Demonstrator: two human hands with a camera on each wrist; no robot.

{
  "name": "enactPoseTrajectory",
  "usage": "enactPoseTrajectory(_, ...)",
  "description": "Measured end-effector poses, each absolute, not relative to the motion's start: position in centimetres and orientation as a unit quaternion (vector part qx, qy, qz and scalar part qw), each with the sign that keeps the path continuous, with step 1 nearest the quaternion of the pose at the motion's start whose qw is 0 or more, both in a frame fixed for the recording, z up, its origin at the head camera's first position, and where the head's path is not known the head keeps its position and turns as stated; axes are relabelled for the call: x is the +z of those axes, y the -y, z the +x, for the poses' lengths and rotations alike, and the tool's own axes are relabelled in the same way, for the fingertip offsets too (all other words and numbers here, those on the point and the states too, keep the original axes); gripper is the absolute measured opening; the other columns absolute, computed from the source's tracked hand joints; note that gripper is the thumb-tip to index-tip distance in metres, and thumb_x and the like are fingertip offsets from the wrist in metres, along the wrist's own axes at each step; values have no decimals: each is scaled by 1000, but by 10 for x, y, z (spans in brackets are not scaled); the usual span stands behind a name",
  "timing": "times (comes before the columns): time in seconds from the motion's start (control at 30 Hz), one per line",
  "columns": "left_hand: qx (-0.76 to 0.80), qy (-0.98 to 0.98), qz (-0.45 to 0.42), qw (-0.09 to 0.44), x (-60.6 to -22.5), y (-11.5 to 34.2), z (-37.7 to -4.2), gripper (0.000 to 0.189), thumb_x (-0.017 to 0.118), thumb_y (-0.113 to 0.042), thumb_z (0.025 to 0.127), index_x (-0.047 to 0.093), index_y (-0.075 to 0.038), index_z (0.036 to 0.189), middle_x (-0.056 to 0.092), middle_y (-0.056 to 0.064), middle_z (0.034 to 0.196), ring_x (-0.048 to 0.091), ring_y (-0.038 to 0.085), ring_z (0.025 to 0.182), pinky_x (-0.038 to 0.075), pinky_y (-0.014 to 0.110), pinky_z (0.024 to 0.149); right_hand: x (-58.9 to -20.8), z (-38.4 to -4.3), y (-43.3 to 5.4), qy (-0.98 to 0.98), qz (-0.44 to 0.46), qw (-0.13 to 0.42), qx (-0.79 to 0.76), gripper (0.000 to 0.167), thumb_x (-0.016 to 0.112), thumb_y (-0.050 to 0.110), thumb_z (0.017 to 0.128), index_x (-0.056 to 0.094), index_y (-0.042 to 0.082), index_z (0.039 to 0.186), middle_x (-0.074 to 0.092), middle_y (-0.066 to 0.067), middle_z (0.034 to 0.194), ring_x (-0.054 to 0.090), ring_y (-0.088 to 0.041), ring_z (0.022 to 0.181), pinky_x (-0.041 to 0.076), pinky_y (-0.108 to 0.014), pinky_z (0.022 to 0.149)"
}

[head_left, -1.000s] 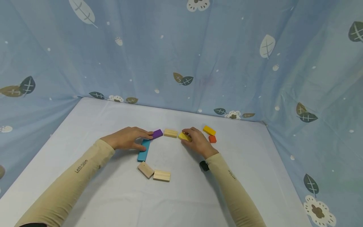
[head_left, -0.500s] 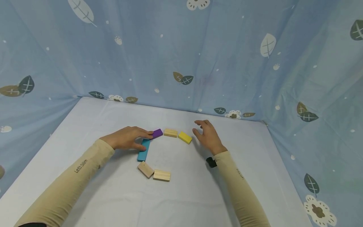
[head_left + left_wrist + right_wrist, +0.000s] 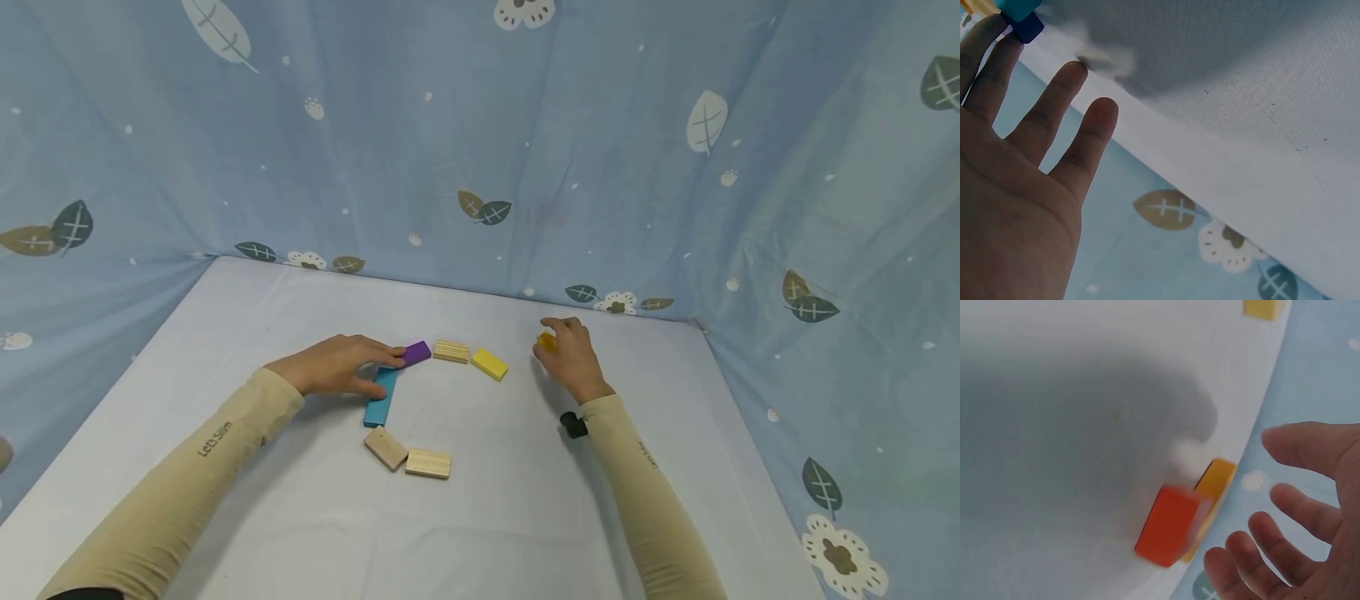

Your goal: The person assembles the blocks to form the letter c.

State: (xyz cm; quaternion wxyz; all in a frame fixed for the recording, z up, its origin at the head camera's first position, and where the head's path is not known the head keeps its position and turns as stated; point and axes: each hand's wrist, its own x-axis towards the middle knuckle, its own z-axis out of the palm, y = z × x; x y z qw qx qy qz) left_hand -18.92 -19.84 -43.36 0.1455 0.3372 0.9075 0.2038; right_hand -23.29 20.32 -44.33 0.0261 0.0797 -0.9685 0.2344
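My left hand (image 3: 337, 365) rests with spread fingers at the purple block (image 3: 416, 353), its thumb on the long blue block (image 3: 377, 410). The left wrist view shows fingertips right at the purple block (image 3: 1029, 29). Over on the right, my right hand (image 3: 572, 360) hovers over an amber-yellow block (image 3: 548, 342) with thumb and fingers parted. From the right wrist, that amber block (image 3: 1215, 481) lies behind a red block (image 3: 1169, 526), both short of the fingertips. In the head view the hand hides the red block.
A ridged wooden block (image 3: 452, 351) and a light yellow block (image 3: 490, 364) continue the curve from the purple one. Two plain wooden blocks (image 3: 386, 450) lie nearer the front. A blue patterned curtain (image 3: 480, 150) borders the white tabletop (image 3: 480, 533) behind.
My right hand has let go of the light yellow block and moved right to the amber-yellow block, fingers parted. The left hand stays at the purple and blue blocks.
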Motion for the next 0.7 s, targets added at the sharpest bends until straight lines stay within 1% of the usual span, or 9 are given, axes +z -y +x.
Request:
enactPoseTrajectory(0.13,201,-907,341,142,-434,199,-189,59,77,-37,91,61,-12,142,48,4,155,43,36,141,31,63,113,-443,-237,-211,977,70,-2,203,50,70,22,97,57,6,142,48,-23,139,48,-38,123,48,-49,104)
enactPoseTrajectory(0.37,200,-907,341,142,-432,198,-187,59,77,-37,91,61,-12,142,48,4,154,43,35,141,31,63,113,-439,-243,-219,977,67,-41,201,48,71,21,96,59,4,140,54,-22,132,52,-37,118,47,-50,104)
enactPoseTrajectory(0.7,207,-908,335,145,-431,198,-187,60,78,-34,90,60,-12,143,47,3,155,42,35,142,31,61,114,-439,-249,-218,977,81,-50,191,42,72,5,93,64,2,135,60,-21,129,56,-36,117,47,-47,105)
